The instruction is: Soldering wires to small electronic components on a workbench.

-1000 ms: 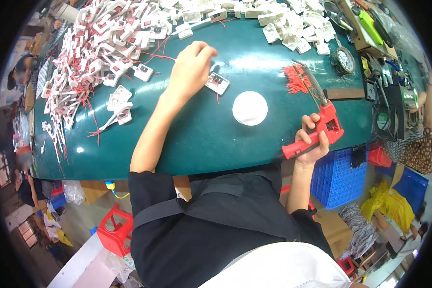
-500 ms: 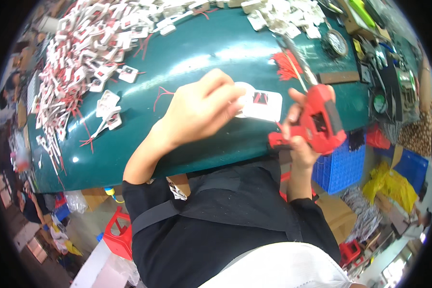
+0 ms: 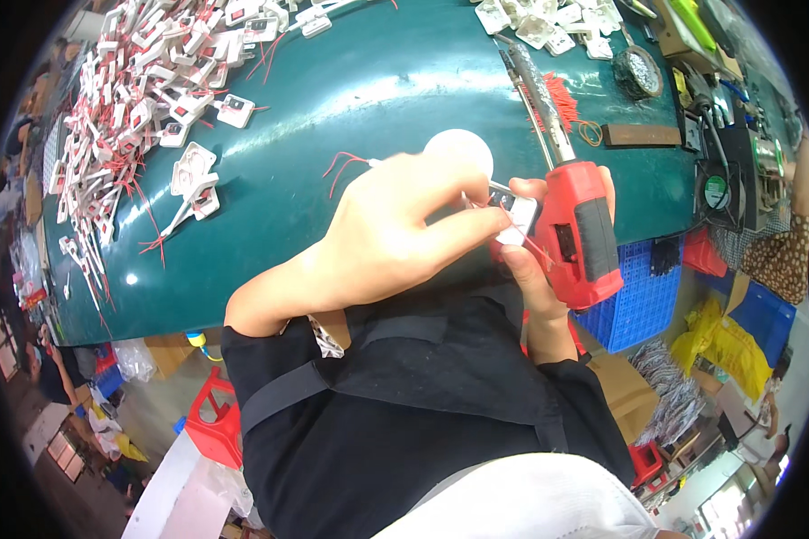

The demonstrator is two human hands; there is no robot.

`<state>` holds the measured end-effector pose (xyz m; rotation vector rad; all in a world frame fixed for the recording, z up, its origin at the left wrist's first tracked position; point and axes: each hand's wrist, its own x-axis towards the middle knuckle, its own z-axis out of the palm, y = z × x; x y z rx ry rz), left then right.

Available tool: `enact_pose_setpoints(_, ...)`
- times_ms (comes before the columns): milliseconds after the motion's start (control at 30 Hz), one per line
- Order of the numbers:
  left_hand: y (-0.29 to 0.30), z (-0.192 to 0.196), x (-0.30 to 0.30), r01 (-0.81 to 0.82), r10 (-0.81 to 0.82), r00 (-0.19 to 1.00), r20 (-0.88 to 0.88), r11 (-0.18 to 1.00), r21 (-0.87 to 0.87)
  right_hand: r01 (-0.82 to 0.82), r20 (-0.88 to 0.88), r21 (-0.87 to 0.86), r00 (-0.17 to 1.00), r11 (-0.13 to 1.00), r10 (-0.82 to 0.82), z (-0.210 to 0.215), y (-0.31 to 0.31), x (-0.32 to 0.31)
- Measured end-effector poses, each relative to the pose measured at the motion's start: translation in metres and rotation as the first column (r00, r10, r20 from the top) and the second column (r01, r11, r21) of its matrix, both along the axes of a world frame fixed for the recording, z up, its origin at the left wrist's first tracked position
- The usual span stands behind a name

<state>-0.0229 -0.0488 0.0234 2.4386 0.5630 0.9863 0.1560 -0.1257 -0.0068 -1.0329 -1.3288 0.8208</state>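
Your tabletop (image 3: 261, 242) is dark green. At right of centre, your soldering gun (image 3: 588, 238) is red with a black grip panel and a grey barrel; the small housing (image 3: 515, 231) is white and black. At upper left, identify the heap of parts (image 3: 144, 99) by its white and red mix. At centre right, the crate (image 3: 634, 292) is blue. At lower right, the bag (image 3: 735, 334) is yellow. At far right, the brown cloth (image 3: 777, 260) carries pale spots. Your apron (image 3: 431, 386) is black.

The tabletop (image 3: 279, 202) looks glossy, the red tool (image 3: 561, 208) plastic, the apron (image 3: 440, 377) matt cloth.
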Motion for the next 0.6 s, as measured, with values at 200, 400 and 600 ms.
enact_pose_setpoints(200,0.002,0.016,-0.003,0.049,-0.030,0.975,-0.221,0.996,0.080,-0.010,0.023,0.014,1.000,1.000,0.009,-0.002,-0.002,-0.005)
enact_pose_setpoints(400,0.005,0.010,0.000,0.071,0.014,0.976,-0.219,0.924,0.375,0.019,0.057,0.035,0.998,0.999,-0.021,-0.002,-0.001,-0.006)
enact_pose_setpoints(600,0.015,-0.013,0.001,0.047,-0.067,0.996,0.061,0.960,0.275,0.046,-0.016,-0.006,0.999,0.999,-0.046,0.002,-0.003,-0.005)
